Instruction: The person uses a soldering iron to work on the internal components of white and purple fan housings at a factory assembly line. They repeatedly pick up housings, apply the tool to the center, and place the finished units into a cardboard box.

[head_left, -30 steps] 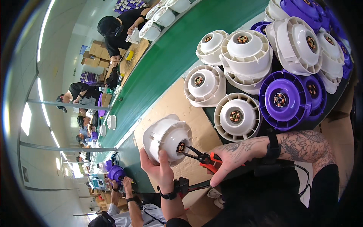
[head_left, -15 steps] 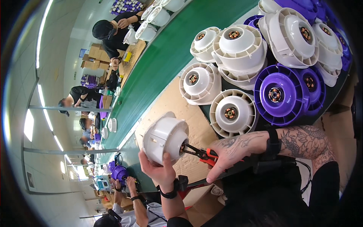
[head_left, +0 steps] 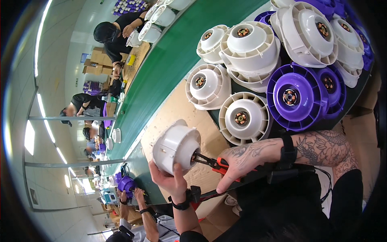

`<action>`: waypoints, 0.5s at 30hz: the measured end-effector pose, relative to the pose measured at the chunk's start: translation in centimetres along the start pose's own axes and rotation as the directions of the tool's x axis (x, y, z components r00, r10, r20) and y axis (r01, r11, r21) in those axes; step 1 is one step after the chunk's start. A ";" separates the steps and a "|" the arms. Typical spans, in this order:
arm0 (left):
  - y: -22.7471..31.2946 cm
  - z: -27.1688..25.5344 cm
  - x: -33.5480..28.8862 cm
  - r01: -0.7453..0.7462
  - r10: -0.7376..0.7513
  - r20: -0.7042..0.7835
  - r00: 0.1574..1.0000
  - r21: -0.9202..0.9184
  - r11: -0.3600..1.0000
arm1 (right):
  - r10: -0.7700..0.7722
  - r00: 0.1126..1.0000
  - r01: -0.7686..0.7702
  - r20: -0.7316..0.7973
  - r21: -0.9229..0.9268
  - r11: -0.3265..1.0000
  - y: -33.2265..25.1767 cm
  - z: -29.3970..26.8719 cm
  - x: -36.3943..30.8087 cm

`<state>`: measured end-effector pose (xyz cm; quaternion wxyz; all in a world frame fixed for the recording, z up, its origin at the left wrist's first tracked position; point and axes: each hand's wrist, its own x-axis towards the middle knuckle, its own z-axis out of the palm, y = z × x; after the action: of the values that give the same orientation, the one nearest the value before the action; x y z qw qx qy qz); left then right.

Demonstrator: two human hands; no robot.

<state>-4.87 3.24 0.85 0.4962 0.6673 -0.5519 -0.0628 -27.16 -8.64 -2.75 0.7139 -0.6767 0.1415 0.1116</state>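
A white plastic motor housing with a domed centre and ribbed rim is tilted on its side in my left hand, whose fingers and thumb are closed around its lower part. In my right hand I grip long-nosed pliers with red and black handles. Their dark jaws reach into the centre of the dome, at the small copper-wound core. Whether the jaws pinch anything there is too small to tell. My right fingers are mostly hidden behind the hand.
Several white housings and purple housings with copper cores are piled at the right. Brown cardboard covers the near bench beside a green conveyor belt. Co-workers sit across the belt; another person's hands work on a purple housing at lower left.
The view has shifted slightly, so the piled housings sit a little farther left and up. My hands keep their hold on housing and pliers; my right thumb has moved slightly left.
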 end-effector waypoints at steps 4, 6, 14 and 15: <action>-0.6 0.1 -0.1 -0.092 0.094 -0.013 0.995 0.086 0.992 | 0.078 0.994 -0.075 0.081 -0.033 0.997 -0.2 -0.4 0.3; -0.8 0.0 -0.1 -0.099 0.101 -0.018 0.995 0.091 0.991 | 0.080 0.995 -0.077 0.064 -0.044 0.996 -0.2 -0.3 0.3; -0.5 0.8 0.1 -0.156 0.169 -0.054 0.984 0.187 0.970 | 0.068 0.997 -0.066 0.043 -0.036 0.997 0.4 0.1 0.4; -0.3 0.8 0.2 -0.167 0.183 -0.060 0.981 0.207 0.964 | 0.054 0.998 -0.053 0.043 -0.026 0.998 0.6 0.3 0.6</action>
<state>-5.10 2.59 0.29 0.4513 0.6645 -0.5922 0.0636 -26.83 -8.31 -3.52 0.7052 -0.6788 0.1425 0.1470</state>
